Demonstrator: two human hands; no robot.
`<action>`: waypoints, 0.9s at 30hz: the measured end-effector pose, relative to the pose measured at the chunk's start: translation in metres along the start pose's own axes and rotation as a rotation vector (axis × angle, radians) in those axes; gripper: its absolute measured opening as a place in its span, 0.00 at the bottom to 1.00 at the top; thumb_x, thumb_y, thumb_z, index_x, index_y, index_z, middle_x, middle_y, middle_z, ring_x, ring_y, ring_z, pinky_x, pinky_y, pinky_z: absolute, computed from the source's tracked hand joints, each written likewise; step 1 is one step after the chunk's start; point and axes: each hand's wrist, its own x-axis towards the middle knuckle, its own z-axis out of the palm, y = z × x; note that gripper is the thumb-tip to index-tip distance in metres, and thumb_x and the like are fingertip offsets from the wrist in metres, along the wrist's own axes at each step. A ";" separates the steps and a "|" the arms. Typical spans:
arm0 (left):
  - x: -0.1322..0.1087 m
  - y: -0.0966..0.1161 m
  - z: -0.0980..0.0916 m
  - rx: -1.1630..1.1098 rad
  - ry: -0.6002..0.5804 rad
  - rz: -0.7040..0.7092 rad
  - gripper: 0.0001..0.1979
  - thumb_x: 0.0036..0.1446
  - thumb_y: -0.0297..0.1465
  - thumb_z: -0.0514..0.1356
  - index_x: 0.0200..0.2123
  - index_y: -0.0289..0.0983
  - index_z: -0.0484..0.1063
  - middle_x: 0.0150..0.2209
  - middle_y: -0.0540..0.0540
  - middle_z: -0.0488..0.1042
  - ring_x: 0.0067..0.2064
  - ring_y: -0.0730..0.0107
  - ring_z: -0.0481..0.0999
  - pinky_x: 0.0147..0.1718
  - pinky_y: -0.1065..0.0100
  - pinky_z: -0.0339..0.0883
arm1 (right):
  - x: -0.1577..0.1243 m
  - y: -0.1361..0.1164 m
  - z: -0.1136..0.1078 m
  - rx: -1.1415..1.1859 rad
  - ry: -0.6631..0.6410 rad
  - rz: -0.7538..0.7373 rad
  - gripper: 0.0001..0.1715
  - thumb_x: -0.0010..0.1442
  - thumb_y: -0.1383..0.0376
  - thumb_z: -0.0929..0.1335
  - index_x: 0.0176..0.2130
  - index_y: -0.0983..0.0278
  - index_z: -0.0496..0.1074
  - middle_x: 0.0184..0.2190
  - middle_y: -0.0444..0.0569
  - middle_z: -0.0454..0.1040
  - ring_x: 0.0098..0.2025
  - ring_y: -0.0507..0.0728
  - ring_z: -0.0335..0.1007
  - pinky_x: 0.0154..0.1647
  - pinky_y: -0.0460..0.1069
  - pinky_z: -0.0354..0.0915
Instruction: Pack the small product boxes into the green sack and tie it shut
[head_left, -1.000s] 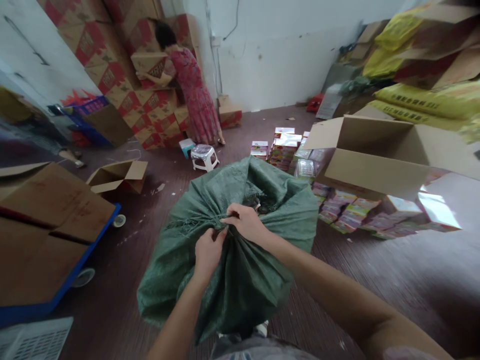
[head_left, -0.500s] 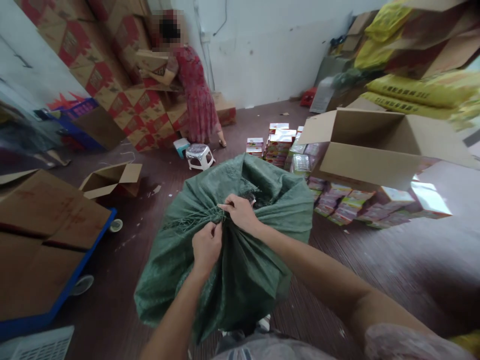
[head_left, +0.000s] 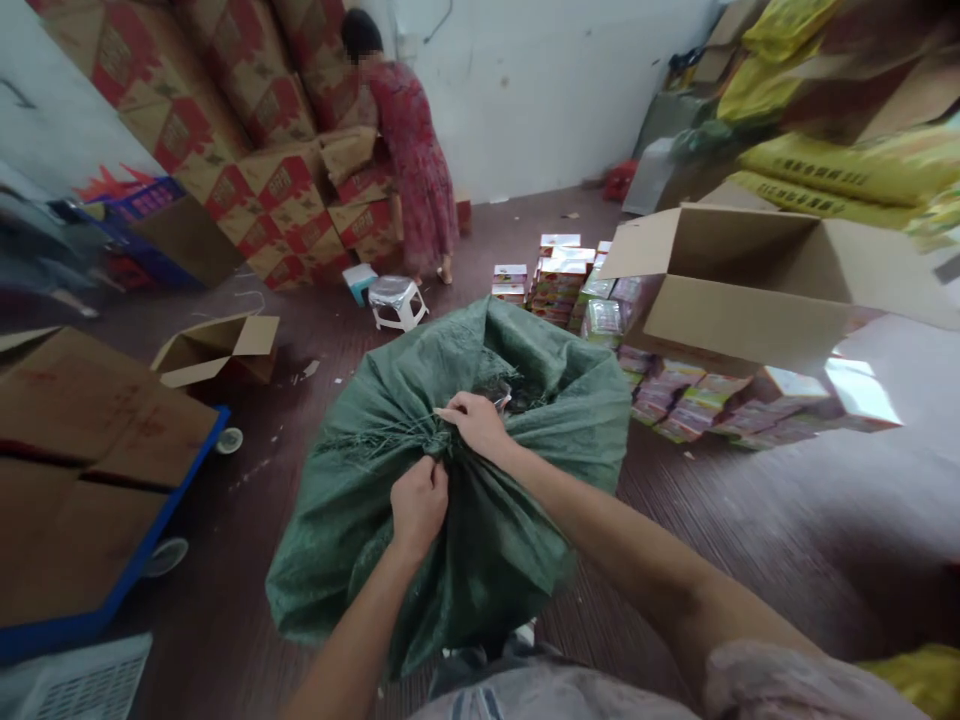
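A bulging green woven sack (head_left: 360, 500) stands right in front of me, its mouth gathered into a knotted bunch near the middle. My left hand (head_left: 420, 505) pinches the gathered cloth just below the knot. On the upper side of the knot, my right hand (head_left: 476, 420) is closed on the sack's frayed edge, thumb and forefinger pressed together. Behind my right hand a gap in the sack's mouth shows something dark and shiny inside, too small to make out.
A blue trolley (head_left: 176, 495) loaded with cartons stands at left. An open carton (head_left: 742, 310) rests among small packaged boxes (head_left: 682, 395) at right. Further back are a white stool (head_left: 397, 303), stacked red-printed cartons (head_left: 285, 200), yellow sacks (head_left: 840, 170) and a person in a red dress (head_left: 416, 150).
My hands stay at the knot, the left shifting slightly right. The person at the back has moved right and bent toward the cartons, with the held carton now lower, on the stack.
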 end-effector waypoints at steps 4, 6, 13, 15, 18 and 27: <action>-0.001 0.001 0.002 -0.245 0.033 -0.154 0.16 0.63 0.30 0.51 0.22 0.37 0.63 0.22 0.48 0.67 0.25 0.72 0.61 0.29 0.68 0.48 | -0.009 -0.006 -0.023 0.198 -0.295 0.070 0.04 0.58 0.70 0.67 0.32 0.64 0.67 0.22 0.38 0.65 0.25 0.50 0.62 0.30 0.45 0.59; 0.001 0.003 0.001 -0.287 0.028 -0.196 0.16 0.62 0.30 0.52 0.20 0.37 0.61 0.21 0.49 0.66 0.25 0.72 0.60 0.30 0.68 0.48 | -0.010 -0.005 -0.029 0.195 -0.381 0.154 0.02 0.60 0.70 0.65 0.34 0.66 0.68 0.23 0.39 0.66 0.25 0.49 0.62 0.31 0.45 0.59; -0.004 0.000 0.001 -0.266 0.019 -0.154 0.13 0.63 0.32 0.52 0.28 0.36 0.70 0.28 0.44 0.75 0.28 0.69 0.66 0.32 0.68 0.50 | -0.017 0.002 -0.026 -0.058 -0.289 -0.113 0.20 0.56 0.58 0.73 0.25 0.64 0.61 0.22 0.38 0.59 0.28 0.50 0.54 0.31 0.46 0.51; -0.008 -0.001 0.001 -0.242 0.037 -0.143 0.11 0.63 0.35 0.56 0.30 0.36 0.70 0.30 0.43 0.76 0.31 0.67 0.69 0.32 0.68 0.52 | -0.022 0.000 -0.022 -0.072 -0.185 -0.223 0.20 0.58 0.60 0.72 0.25 0.63 0.59 0.24 0.39 0.59 0.29 0.50 0.55 0.33 0.46 0.52; -0.012 -0.002 0.001 -0.213 0.054 -0.143 0.11 0.61 0.38 0.60 0.32 0.35 0.71 0.33 0.40 0.77 0.34 0.63 0.73 0.33 0.68 0.54 | -0.028 -0.003 -0.018 -0.116 -0.140 -0.300 0.20 0.61 0.64 0.70 0.25 0.63 0.57 0.25 0.40 0.58 0.30 0.50 0.56 0.34 0.46 0.53; -0.001 -0.005 -0.003 -0.227 -0.020 -0.109 0.10 0.61 0.29 0.57 0.26 0.37 0.68 0.27 0.45 0.74 0.30 0.68 0.69 0.30 0.68 0.50 | -0.012 -0.012 -0.006 -0.627 -0.304 -0.134 0.31 0.65 0.56 0.69 0.17 0.62 0.55 0.20 0.46 0.64 0.26 0.54 0.61 0.30 0.49 0.49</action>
